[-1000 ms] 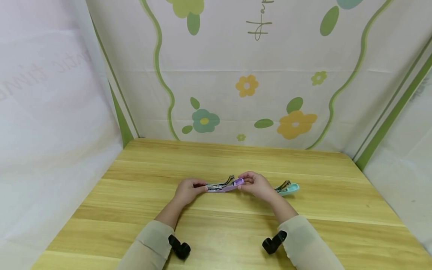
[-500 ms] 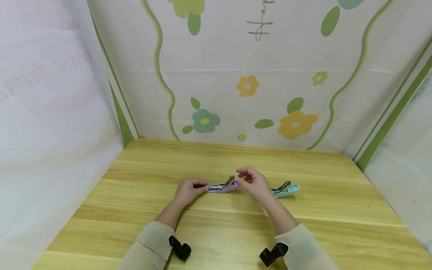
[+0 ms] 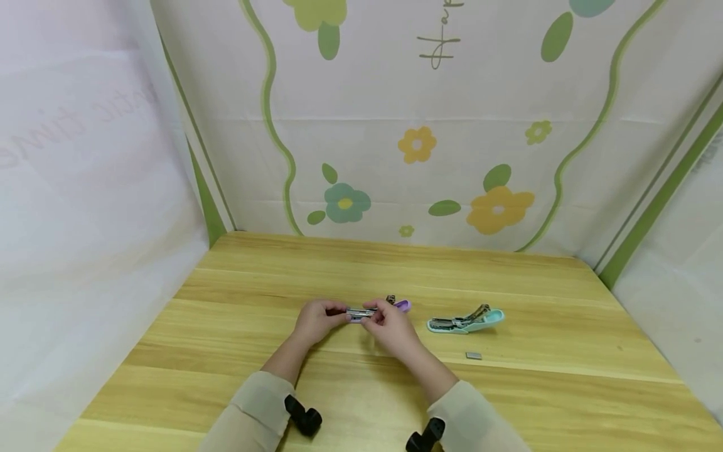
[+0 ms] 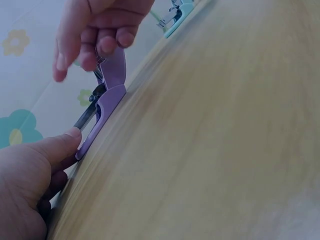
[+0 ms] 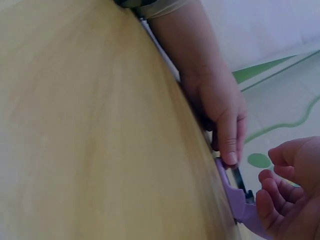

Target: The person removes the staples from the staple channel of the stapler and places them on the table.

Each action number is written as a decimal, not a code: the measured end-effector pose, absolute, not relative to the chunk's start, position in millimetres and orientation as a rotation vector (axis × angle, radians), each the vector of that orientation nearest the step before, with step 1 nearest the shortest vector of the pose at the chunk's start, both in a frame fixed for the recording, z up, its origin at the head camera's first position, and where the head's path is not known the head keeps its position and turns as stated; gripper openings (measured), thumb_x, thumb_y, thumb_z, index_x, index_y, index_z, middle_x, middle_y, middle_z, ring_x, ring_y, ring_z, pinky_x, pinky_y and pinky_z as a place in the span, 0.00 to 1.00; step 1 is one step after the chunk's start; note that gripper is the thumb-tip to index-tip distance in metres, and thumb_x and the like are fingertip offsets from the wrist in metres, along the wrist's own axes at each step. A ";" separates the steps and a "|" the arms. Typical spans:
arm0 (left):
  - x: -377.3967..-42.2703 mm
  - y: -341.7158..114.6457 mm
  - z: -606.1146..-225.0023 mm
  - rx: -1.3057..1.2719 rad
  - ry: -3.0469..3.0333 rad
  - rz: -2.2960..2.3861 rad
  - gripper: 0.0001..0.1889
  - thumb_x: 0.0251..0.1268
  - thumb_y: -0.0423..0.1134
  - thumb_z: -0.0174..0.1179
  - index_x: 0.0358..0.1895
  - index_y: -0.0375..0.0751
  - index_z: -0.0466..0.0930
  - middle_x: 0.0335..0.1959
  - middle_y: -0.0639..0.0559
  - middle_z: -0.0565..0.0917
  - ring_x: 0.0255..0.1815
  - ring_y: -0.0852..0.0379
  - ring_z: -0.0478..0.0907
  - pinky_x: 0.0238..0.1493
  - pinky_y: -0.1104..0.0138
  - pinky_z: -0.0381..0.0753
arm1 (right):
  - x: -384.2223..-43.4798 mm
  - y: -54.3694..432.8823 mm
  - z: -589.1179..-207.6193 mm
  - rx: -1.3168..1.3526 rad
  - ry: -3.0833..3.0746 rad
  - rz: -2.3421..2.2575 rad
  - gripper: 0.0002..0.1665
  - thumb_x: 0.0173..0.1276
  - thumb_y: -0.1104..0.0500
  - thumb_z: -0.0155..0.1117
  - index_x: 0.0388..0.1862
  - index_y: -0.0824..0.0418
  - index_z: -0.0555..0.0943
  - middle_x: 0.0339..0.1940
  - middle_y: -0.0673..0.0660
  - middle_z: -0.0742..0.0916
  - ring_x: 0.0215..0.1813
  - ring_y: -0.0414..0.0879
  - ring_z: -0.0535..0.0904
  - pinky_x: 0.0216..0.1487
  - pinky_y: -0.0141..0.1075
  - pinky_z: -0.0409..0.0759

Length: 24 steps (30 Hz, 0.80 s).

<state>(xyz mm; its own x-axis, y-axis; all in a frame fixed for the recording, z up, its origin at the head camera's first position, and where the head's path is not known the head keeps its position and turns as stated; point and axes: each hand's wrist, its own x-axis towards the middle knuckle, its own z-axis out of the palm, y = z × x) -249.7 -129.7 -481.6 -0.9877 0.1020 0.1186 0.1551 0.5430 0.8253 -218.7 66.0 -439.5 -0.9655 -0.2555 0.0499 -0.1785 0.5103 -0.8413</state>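
A purple stapler (image 3: 403, 306) lies opened out on the wooden table, its metal upper part raised. My left hand (image 3: 313, 323) pinches its left end between thumb and fingers, as the left wrist view shows around the purple base (image 4: 114, 96). Above the middle of this stapler hangs my right hand (image 3: 392, 333), covering part of it. In the right wrist view the right hand's fingers (image 5: 277, 197) are loosely bent, with nothing visible between them. To the right lies a mint-green stapler (image 3: 480, 321), likewise opened out. A small grey staple strip (image 3: 473, 356) rests in front of it.
The wooden table (image 3: 226, 376) stretches out on both sides of the hands. A white cloth with printed flowers (image 3: 497, 207) hangs along the table's back edge, and white cloth walls stand left and right.
My right hand has let go of the purple stapler's right end and moved left over its middle. The mint-green stapler's front and the grey strip have come into sight. My left hand stays put.
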 end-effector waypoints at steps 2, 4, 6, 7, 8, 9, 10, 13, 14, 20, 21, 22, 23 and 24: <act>-249.8 -129.4 -481.8 -0.224 -2.710 -1.461 0.07 0.57 0.41 0.71 0.39 0.47 0.90 0.40 0.53 0.89 0.41 0.58 0.83 0.44 0.61 0.82 | -219.8 62.4 -442.5 -0.365 2.667 -1.437 0.19 0.68 0.58 0.64 0.56 0.62 0.79 0.27 0.51 0.80 0.25 0.40 0.71 0.23 0.28 0.69; -249.8 -129.3 -481.5 -0.220 -2.712 -1.471 0.07 0.57 0.41 0.71 0.39 0.47 0.90 0.40 0.53 0.89 0.42 0.58 0.83 0.45 0.61 0.82 | -220.9 58.9 -445.7 -0.348 2.680 -1.405 0.19 0.67 0.58 0.65 0.56 0.62 0.80 0.25 0.50 0.79 0.23 0.40 0.70 0.22 0.28 0.68; -249.8 -129.2 -481.3 -0.219 -2.716 -1.470 0.07 0.57 0.41 0.71 0.39 0.48 0.90 0.40 0.53 0.89 0.42 0.58 0.83 0.45 0.61 0.82 | -222.0 55.6 -448.5 -0.325 2.699 -1.369 0.19 0.67 0.57 0.65 0.56 0.62 0.80 0.24 0.50 0.79 0.23 0.39 0.70 0.22 0.28 0.68; -249.9 -129.2 -481.1 -0.219 -2.718 -1.471 0.07 0.57 0.41 0.71 0.39 0.48 0.90 0.40 0.53 0.89 0.42 0.57 0.83 0.45 0.61 0.82 | -222.3 54.0 -449.5 -0.314 2.712 -1.349 0.20 0.67 0.57 0.65 0.56 0.62 0.80 0.24 0.50 0.79 0.23 0.40 0.71 0.22 0.28 0.69; -249.9 -129.3 -481.0 -0.220 -2.719 -1.472 0.07 0.58 0.41 0.71 0.39 0.48 0.90 0.40 0.53 0.89 0.42 0.57 0.83 0.45 0.61 0.82 | -222.5 52.4 -450.2 -0.303 2.727 -1.328 0.20 0.67 0.57 0.65 0.56 0.62 0.80 0.25 0.51 0.80 0.24 0.40 0.72 0.23 0.29 0.70; -249.8 -129.4 -480.7 -0.221 -2.719 -1.471 0.07 0.57 0.41 0.71 0.39 0.48 0.90 0.40 0.53 0.89 0.43 0.57 0.83 0.46 0.61 0.82 | -222.6 51.0 -450.8 -0.299 2.747 -1.308 0.20 0.67 0.57 0.65 0.56 0.62 0.80 0.27 0.52 0.82 0.25 0.40 0.73 0.25 0.30 0.72; -249.8 -129.5 -481.0 -0.228 -2.718 -1.462 0.07 0.58 0.41 0.71 0.39 0.48 0.90 0.40 0.53 0.89 0.43 0.56 0.84 0.45 0.61 0.83 | -222.4 49.6 -451.0 -0.296 2.766 -1.289 0.20 0.67 0.57 0.65 0.55 0.62 0.80 0.28 0.52 0.83 0.27 0.41 0.75 0.27 0.31 0.73; -249.8 -129.5 -480.9 -0.230 -2.714 -1.462 0.07 0.57 0.41 0.71 0.39 0.47 0.90 0.40 0.53 0.89 0.43 0.56 0.84 0.45 0.61 0.83 | -221.3 46.1 -450.7 -0.295 2.821 -1.243 0.19 0.67 0.57 0.65 0.54 0.64 0.81 0.35 0.56 0.87 0.34 0.43 0.80 0.34 0.35 0.78; -249.6 -129.3 -480.7 -0.229 -2.710 -1.461 0.07 0.57 0.41 0.71 0.39 0.47 0.90 0.40 0.52 0.89 0.43 0.56 0.84 0.45 0.61 0.83 | -220.7 45.1 -450.2 -0.293 2.831 -1.235 0.19 0.67 0.56 0.65 0.53 0.65 0.81 0.38 0.57 0.88 0.36 0.44 0.81 0.36 0.37 0.80; -249.7 -128.7 -481.1 -0.220 -2.706 -1.465 0.07 0.57 0.41 0.71 0.38 0.47 0.90 0.40 0.52 0.89 0.43 0.55 0.84 0.46 0.60 0.83 | -220.6 41.0 -450.9 -0.255 2.793 -1.292 0.19 0.67 0.57 0.64 0.53 0.66 0.81 0.38 0.58 0.88 0.37 0.45 0.82 0.39 0.38 0.81; -249.7 -128.8 -481.2 -0.222 -2.707 -1.467 0.07 0.58 0.41 0.71 0.38 0.47 0.90 0.40 0.52 0.89 0.43 0.55 0.84 0.46 0.60 0.83 | -221.2 40.7 -451.9 -0.242 2.771 -1.323 0.19 0.67 0.57 0.64 0.53 0.67 0.81 0.36 0.57 0.87 0.35 0.44 0.80 0.36 0.36 0.80; -249.8 -128.9 -481.2 -0.223 -2.710 -1.469 0.07 0.58 0.41 0.71 0.39 0.46 0.90 0.40 0.52 0.89 0.44 0.55 0.84 0.46 0.60 0.83 | -221.8 40.6 -452.7 -0.228 2.744 -1.362 0.19 0.67 0.58 0.64 0.53 0.67 0.81 0.33 0.55 0.86 0.32 0.43 0.79 0.34 0.34 0.79; -249.8 -128.9 -481.4 -0.234 -2.713 -1.462 0.07 0.58 0.41 0.70 0.39 0.46 0.90 0.41 0.51 0.89 0.44 0.54 0.84 0.46 0.59 0.83 | -222.1 40.4 -453.4 -0.208 2.717 -1.404 0.18 0.68 0.58 0.63 0.53 0.67 0.81 0.30 0.54 0.85 0.29 0.41 0.76 0.30 0.32 0.76; -249.7 -128.9 -481.3 -0.233 -2.715 -1.470 0.07 0.58 0.41 0.70 0.39 0.46 0.90 0.41 0.51 0.89 0.44 0.54 0.84 0.46 0.59 0.83 | -222.4 40.1 -454.2 -0.188 2.692 -1.446 0.18 0.68 0.58 0.63 0.53 0.66 0.82 0.27 0.52 0.83 0.26 0.40 0.74 0.27 0.30 0.73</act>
<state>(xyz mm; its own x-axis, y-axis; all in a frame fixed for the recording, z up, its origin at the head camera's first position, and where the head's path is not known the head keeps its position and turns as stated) -249.7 -128.9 -481.3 -0.9877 0.1101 0.1111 0.1532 0.5384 0.8286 -222.4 40.1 -454.2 -0.9893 -0.1455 -0.0125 -0.0699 0.5468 -0.8343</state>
